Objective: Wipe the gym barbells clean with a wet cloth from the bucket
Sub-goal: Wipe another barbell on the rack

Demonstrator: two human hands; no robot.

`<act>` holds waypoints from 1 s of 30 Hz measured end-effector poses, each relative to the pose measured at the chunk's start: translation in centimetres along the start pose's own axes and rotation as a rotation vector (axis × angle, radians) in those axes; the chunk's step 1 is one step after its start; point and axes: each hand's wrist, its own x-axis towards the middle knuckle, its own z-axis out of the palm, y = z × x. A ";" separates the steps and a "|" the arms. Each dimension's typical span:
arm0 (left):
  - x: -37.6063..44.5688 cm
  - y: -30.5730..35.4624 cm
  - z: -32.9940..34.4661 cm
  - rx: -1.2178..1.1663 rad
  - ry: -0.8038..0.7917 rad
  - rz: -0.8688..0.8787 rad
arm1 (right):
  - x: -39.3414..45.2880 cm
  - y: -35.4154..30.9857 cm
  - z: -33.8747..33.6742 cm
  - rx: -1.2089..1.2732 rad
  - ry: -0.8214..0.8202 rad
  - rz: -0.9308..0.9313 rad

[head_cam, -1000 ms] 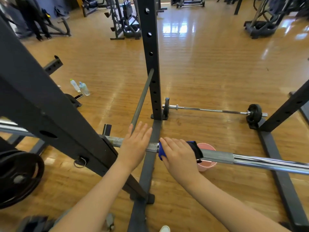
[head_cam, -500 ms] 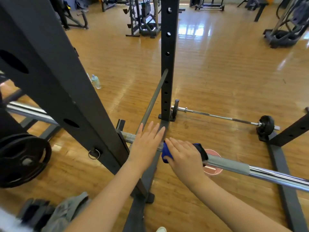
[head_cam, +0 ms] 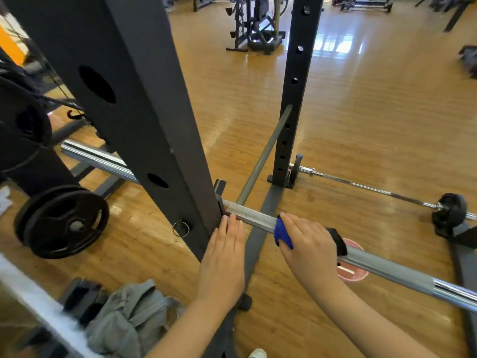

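From my head camera, my right hand (head_cam: 307, 244) curled over a blue cloth (head_cam: 281, 232), gripping it around the racked barbell (head_cam: 382, 267) near the dark rack upright (head_cam: 144, 120). My left hand (head_cam: 224, 257) lay flat, fingers straight together, against the bar just left. A pink bucket (head_cam: 352, 273) sat on the floor beneath the bar, right of my hand.

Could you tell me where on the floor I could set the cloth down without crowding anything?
Free: the wood floor between the racked barbell and the floor barbell, left of the pink bucket. Also the floor beyond the far upright. Crowded: lower left, with the grey bag and the weight plate.
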 end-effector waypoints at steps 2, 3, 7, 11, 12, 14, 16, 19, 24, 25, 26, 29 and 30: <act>-1.2 -0.3 0.3 0.020 -0.025 0.002 | 0.9 -0.9 0.4 -0.012 -0.022 -0.023; -1.5 -0.7 0.3 0.034 -0.034 0.008 | 1.4 -1.5 0.5 -0.013 -0.036 -0.035; -1.6 -1.6 0.4 0.057 -0.055 0.057 | 3.8 -3.9 1.5 -0.008 -0.110 -0.079; -1.5 -2.1 0.4 0.077 -0.092 0.088 | 7.8 -7.5 2.4 0.006 -0.284 -0.162; -1.5 -2.2 0.3 0.082 -0.081 0.090 | 8.3 -7.8 2.6 -0.002 -0.329 -0.165; -1.5 -2.1 0.4 0.096 -0.066 0.077 | 8.1 -7.4 2.8 0.005 -0.343 -0.150; -1.6 -1.8 0.6 0.107 -0.056 0.058 | 7.2 -6.5 2.5 0.026 -0.310 -0.108; -1.6 -1.4 0.6 0.101 -0.055 0.054 | 5.9 -4.9 1.2 0.068 -0.343 -0.035; -0.9 -0.9 0.6 0.079 -0.003 0.073 | 1.5 -0.3 -2.4 0.054 -0.285 0.079; -0.6 -0.9 0.7 0.078 0.012 0.090 | 0.6 0.6 -2.9 0.046 -0.246 0.092; -0.2 -0.8 0.9 0.076 0.029 0.113 | -0.1 1.3 -3.3 0.023 -0.196 0.094; 0.6 -0.5 1.4 0.057 0.079 0.175 | -0.2 0.8 -3.3 -0.070 -0.098 0.078; 0.7 -0.6 1.6 0.047 0.104 0.193 | 0.2 0.2 -2.9 -0.088 -0.071 0.055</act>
